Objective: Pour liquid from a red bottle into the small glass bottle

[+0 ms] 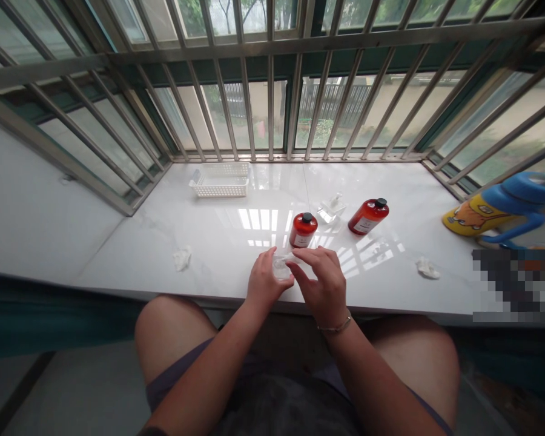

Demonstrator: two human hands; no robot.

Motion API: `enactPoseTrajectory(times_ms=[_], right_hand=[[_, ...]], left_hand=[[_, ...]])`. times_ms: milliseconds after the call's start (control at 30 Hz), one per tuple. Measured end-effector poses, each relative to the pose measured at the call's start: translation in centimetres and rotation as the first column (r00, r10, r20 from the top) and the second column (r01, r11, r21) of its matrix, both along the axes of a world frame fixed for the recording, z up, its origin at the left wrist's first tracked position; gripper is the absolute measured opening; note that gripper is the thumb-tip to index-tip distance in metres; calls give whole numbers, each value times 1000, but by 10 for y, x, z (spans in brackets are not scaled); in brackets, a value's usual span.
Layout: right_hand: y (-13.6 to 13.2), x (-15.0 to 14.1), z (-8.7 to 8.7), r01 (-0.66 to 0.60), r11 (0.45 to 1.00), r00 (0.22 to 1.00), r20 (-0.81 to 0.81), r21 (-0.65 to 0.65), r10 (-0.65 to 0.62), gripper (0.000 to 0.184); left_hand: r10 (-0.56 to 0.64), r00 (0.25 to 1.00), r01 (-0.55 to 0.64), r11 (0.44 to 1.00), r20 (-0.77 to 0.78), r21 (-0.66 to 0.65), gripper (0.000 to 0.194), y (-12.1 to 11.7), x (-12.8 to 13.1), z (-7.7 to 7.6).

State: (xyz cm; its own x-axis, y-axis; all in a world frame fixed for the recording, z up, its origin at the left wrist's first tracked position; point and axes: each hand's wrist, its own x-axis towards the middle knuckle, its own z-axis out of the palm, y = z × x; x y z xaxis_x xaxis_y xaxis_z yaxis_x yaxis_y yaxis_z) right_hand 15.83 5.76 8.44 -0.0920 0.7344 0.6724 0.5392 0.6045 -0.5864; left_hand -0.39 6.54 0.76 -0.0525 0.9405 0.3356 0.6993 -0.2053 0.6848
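Note:
My left hand [266,280] and my right hand [323,281] meet over the near edge of a white marble sill [172,224]. Together they grip a small clear plastic bottle [281,265], mostly hidden by the fingers. Just beyond them an amber bottle with a black cap [303,230] stands upright. A second, larger amber bottle [368,216] stands tilted-looking to the right. Between those two sits a clear pump dispenser [331,209].
A white slotted basket [220,180] sits at the back left by the window bars [270,115]. Crumpled tissues lie at the left [182,258] and right [427,268]. A blue and yellow toy [495,213] rests at the right end.

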Motion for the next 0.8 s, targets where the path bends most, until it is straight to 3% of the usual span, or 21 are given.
enactPoseTrajectory(times_ms=[100,267,433,567,800], right_hand=[[1,-1,-1,-25,998,998,56,-61,29,21],[-3,-3,-4,26,1000,1000,-5,-1,-26,28],[-6,-6,-6,-4,1000,998,69,-25,6,25],[-8,-6,-6,42,997,999,18,61,-43,32],[-10,-3,-8,28,997,999,17,70,-29,35]], left_hand=[[4,1000,-4,1000,3,-12,88,0,0,-1],[-8,1000,8,1000,-7,14,85,0,0,-3],[7,1000,-6,1000,-25,29,81,0,0,-5],[-12,1000,12,1000,-13,26,83,0,-1,-5],[-6,1000,6,1000,-10,18,84,0,-1,-4]])
